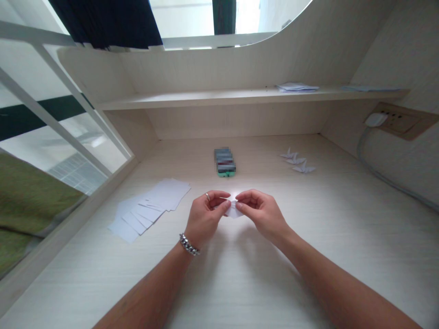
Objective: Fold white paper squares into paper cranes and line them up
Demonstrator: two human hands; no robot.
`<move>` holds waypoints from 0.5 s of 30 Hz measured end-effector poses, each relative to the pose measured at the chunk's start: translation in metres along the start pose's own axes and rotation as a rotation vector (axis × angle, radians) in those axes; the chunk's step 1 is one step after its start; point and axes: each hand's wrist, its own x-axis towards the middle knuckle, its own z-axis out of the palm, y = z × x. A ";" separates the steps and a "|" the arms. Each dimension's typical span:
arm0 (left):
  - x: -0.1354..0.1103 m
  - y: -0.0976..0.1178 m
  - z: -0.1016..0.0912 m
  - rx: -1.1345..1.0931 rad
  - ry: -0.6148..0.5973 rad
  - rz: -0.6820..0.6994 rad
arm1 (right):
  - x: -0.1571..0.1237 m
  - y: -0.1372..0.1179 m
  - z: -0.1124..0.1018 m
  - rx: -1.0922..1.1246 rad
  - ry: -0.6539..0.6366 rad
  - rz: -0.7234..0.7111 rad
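Observation:
A small folded piece of white paper (234, 211) is pinched between both hands above the middle of the desk. My left hand (206, 214), with a ring and a chain bracelet, grips its left side between thumb and fingers. On the opposite side, my right hand (263, 211) pinches the paper the same way. The fingers hide part of the folds. Beyond the right hand stand three folded paper cranes (297, 161) in a close group. Left of the left hand, white paper sheets (154, 205) lie fanned out on the desk.
Behind the hands lies a phone-like object (225, 162), its surface pixelated, with a green lower end. A shelf (206, 97) crosses the back and carries a paper stack (297, 87). On the right wall, a white plug (376, 119) sits in a socket, its cable (387, 178) running down. Metal rails border the left.

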 end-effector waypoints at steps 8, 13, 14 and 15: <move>0.000 -0.001 0.000 0.090 -0.006 0.048 | 0.002 0.003 -0.002 0.007 -0.010 -0.006; 0.000 -0.004 -0.001 0.140 -0.019 0.075 | 0.000 0.001 -0.001 -0.036 -0.033 -0.011; 0.000 -0.004 -0.001 0.144 -0.030 0.079 | 0.000 0.000 -0.001 -0.049 -0.038 -0.018; 0.000 -0.005 -0.001 0.147 -0.041 0.083 | 0.000 -0.001 -0.001 -0.063 -0.041 -0.025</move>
